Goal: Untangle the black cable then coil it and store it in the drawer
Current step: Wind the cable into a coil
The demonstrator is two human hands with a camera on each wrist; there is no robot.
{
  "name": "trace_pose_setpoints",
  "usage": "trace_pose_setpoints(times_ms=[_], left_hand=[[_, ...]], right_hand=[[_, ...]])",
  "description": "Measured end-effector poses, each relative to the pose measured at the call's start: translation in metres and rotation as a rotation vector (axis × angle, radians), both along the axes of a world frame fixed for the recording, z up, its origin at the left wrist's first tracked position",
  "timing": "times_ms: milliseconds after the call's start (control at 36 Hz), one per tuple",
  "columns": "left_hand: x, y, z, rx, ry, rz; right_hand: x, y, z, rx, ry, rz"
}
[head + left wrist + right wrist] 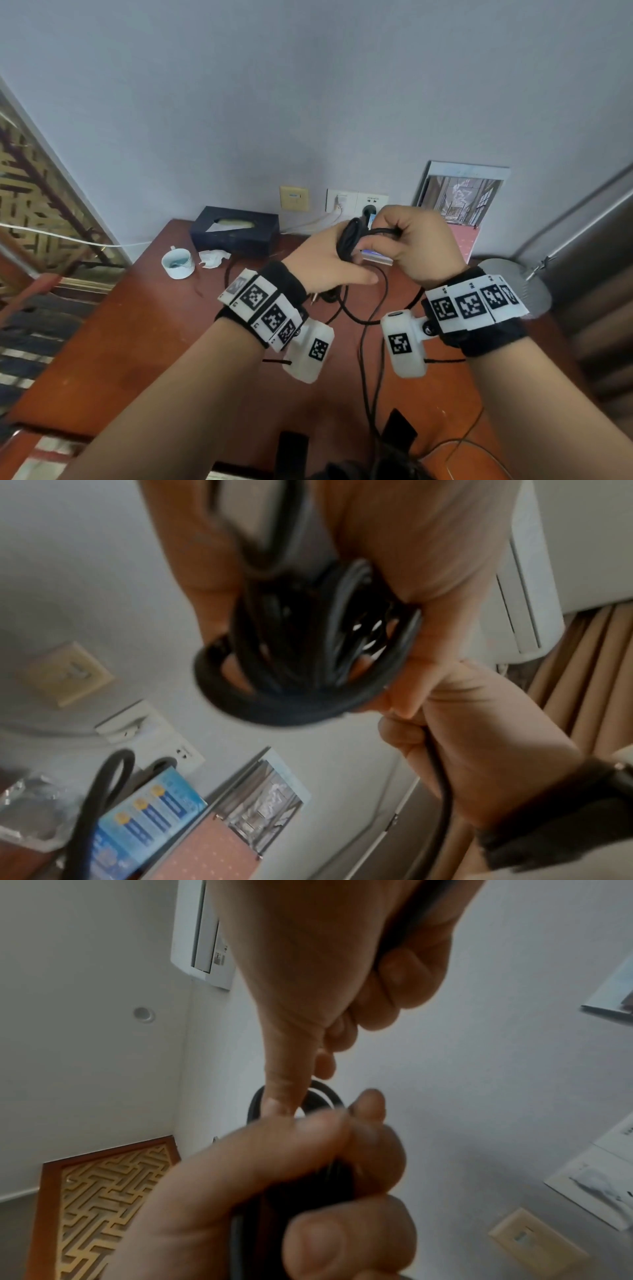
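The black cable is partly wound into a small coil (pixel 347 240) that my left hand (pixel 318 262) grips around, raised above the wooden table (pixel 137 342). Close to its right, my right hand (pixel 418 240) is curled round a strand running out of the coil. The rest of the cable (pixel 371 315) hangs in loose loops onto the table and trails toward me. In the left wrist view the coil (pixel 291 656) fills the centre, with the right hand (pixel 462 710) gripping the strand. In the right wrist view the left hand (pixel 274 1191) covers most of the coil (pixel 325 1093). No drawer is in view.
At the table's back stand a dark tissue box (pixel 234 231), a white cup (pixel 177 262) and crumpled paper (pixel 214 257). Wall sockets (pixel 356 202) and a leaning picture (pixel 459 195) are behind my hands. A round metal lamp base (pixel 513 284) sits at the right.
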State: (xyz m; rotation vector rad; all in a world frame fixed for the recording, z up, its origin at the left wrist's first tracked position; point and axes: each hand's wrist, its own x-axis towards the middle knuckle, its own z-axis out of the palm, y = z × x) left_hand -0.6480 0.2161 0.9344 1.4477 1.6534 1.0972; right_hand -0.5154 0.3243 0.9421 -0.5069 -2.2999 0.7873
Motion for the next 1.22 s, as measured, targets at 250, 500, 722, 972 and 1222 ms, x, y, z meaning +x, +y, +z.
trace_pose_setpoints(times_ms=[250,500,722,972,1222], left_hand=[[0.012,0.002,-0.004,-0.012,-0.381,0.161],[0.008,0.001,-0.005,0.049,-0.94,0.274],[0.014,0.003,-0.01,0.092,-1.142,0.211],[0.013,0.003,-0.006,0.143,-1.196,0.189],[0.011,0.01,-0.007,0.236,-1.056,0.439]], right_hand=[[-0.002,-0.004,0.0,-0.085,0.141,-0.03],[0.003,-0.006,-0.017,-0.304,0.361,-0.086],[-0.004,-0.016,-0.026,-0.242,0.288,-0.112],[-0.011,-0.034,-0.02,-0.259,0.172,0.062],[-0.012,-0.041,-0.016,-0.501,0.052,0.268]])
